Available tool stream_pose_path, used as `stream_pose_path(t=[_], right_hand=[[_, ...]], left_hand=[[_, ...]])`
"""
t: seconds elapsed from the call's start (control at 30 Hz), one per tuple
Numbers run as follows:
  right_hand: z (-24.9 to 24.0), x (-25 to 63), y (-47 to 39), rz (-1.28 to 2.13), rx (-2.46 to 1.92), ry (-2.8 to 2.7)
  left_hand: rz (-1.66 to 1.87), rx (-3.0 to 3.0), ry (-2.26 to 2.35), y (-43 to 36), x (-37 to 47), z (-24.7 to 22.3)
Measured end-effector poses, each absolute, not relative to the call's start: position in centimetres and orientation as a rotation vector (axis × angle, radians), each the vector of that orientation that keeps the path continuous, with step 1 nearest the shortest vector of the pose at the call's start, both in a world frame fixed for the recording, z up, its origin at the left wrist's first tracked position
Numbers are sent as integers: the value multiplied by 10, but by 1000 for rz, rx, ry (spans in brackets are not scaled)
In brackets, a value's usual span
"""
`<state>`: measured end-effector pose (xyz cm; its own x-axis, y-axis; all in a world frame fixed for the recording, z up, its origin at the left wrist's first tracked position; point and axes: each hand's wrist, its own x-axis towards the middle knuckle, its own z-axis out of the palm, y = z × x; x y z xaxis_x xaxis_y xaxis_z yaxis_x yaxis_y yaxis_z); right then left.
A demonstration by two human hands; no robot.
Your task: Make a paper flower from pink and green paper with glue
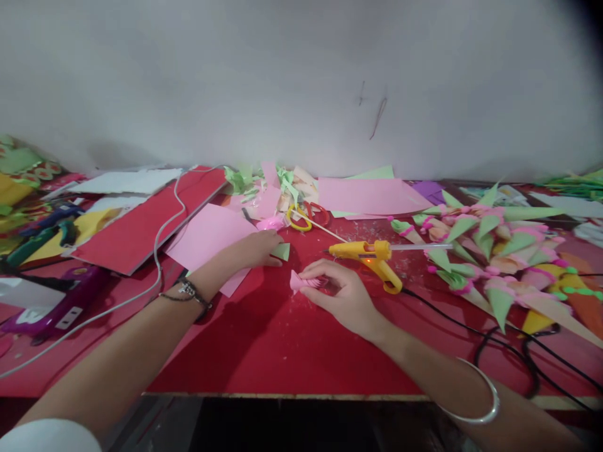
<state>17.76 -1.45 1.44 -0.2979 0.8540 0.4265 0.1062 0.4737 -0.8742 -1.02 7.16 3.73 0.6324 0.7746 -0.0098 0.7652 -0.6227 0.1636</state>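
Note:
My right hand (340,294) is closed on a small pink pleated paper piece (296,282), low over the red tabletop. To its left, my left hand (259,248) has a piece of green paper (282,252) between thumb and fingers; the palm side is hidden. Just beyond the left fingers lies a shiny pink object (272,223), partly covered. A yellow glue gun (367,252) with a clear glue stick in its back rests right of centre, nozzle pointing left. Yellow-handled scissors (299,218) and a red-handled pair (318,215) lie behind my hands.
Pink and green paper flowers (490,245) are heaped at right, beside the glue gun's black cord (452,317). Pink sheets (372,194), paper scraps (264,188) and a red board (155,220) lie toward the wall. A white cable (157,251) and purple tool (70,301) are at left.

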Motion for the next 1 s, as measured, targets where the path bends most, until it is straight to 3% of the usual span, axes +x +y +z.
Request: stream_pose_path(t=[0.57, 0.83, 1.0], right_hand=[[14, 180, -13, 912, -839, -1582], [17, 182, -14, 839, -865, -1473], [17, 180, -17, 848, -878, -1507]], left_hand=[[141, 2827, 1439, 45, -24, 27], [392, 3021, 1071, 26, -25, 22], [304, 3117, 953, 25, -18, 21]])
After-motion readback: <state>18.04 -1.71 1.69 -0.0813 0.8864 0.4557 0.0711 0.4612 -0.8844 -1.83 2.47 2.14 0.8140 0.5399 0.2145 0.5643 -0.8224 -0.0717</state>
